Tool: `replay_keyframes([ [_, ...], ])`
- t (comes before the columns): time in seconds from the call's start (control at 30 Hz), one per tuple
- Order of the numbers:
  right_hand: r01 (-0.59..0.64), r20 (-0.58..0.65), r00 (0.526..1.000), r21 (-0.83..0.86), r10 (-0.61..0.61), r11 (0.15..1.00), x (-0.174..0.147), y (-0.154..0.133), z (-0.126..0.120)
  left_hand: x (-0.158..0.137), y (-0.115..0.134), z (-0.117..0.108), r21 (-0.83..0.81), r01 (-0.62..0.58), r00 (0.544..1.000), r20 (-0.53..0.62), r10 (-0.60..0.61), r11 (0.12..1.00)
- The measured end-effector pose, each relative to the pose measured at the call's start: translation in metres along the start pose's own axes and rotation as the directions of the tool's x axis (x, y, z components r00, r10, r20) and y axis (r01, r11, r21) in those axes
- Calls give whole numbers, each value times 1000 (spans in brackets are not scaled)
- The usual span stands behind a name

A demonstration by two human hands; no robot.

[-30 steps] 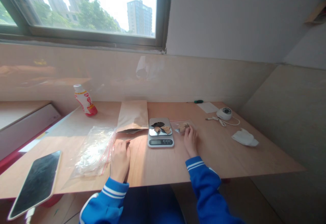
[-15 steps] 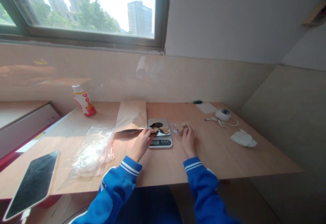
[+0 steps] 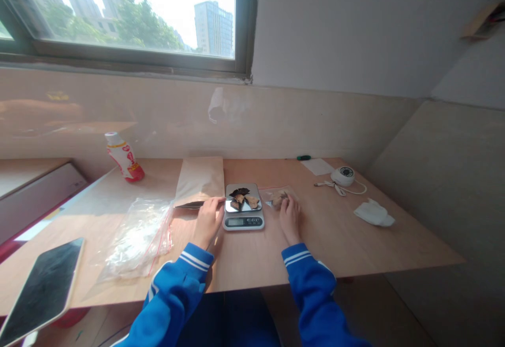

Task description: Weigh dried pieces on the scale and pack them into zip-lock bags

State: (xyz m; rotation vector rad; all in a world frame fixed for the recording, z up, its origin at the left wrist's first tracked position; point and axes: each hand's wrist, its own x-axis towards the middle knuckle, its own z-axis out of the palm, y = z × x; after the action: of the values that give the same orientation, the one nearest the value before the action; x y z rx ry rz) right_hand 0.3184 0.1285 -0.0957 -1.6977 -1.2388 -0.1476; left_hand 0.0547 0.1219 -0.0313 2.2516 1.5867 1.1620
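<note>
A small digital kitchen scale (image 3: pixel 243 223) stands in the middle of the table. Several dried brown and black pieces (image 3: pixel 243 200), thin and curled, lie on its steel plate. My left hand (image 3: pixel 209 220) is at the scale's left side, by the mouth of a kraft paper bag (image 3: pixel 200 179); its fingers are stretched out and I see nothing in them. Right of the scale, a clear zip bag (image 3: pixel 272 195) with light brown pieces inside lies flat. The fingers of my right hand (image 3: pixel 291 215) curl over this bag and its contents, partly hiding them.
Left are a pile of clear zip bags (image 3: pixel 138 236), a tablet (image 3: pixel 43 276) over the front edge and a red-and-white bottle (image 3: pixel 125 156). Right are a white dome camera (image 3: pixel 342 176) with cable, crumpled tissue (image 3: pixel 374 213), paper (image 3: pixel 316 166) and a green-handled tool (image 3: pixel 303 157).
My left hand has moved left off the scale plate, letting go of a dried piece there. The right hand stays at the zip bag. The view has shifted slightly.
</note>
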Motion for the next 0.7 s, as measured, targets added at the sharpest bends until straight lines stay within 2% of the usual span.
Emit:
replay_keyframes([
  [0.1,10,14,1000,-10,-10,1000,0,1,0,-14,-16,-6,60,177,977,-134,-168,982],
  [0.23,5,17,1000,-15,-5,1000,-1,2,0,-28,-38,-2,313,236,965,-189,-184,920],
  [0.33,1,21,1000,-10,-1,1000,0,1,-1,-28,-51,3,454,170,984,-126,-126,875],
  [0.43,-2,18,1000,-3,2,1000,0,1,-1,-22,-59,5,538,22,997,53,-60,842],
  [0.5,-3,11,1000,8,2,1000,0,1,-1,-16,-61,3,571,-21,990,128,-64,820],
  [0.7,-1,27,1000,8,1,1000,1,1,-1,-4,-54,-2,652,84,978,91,-187,754],
])
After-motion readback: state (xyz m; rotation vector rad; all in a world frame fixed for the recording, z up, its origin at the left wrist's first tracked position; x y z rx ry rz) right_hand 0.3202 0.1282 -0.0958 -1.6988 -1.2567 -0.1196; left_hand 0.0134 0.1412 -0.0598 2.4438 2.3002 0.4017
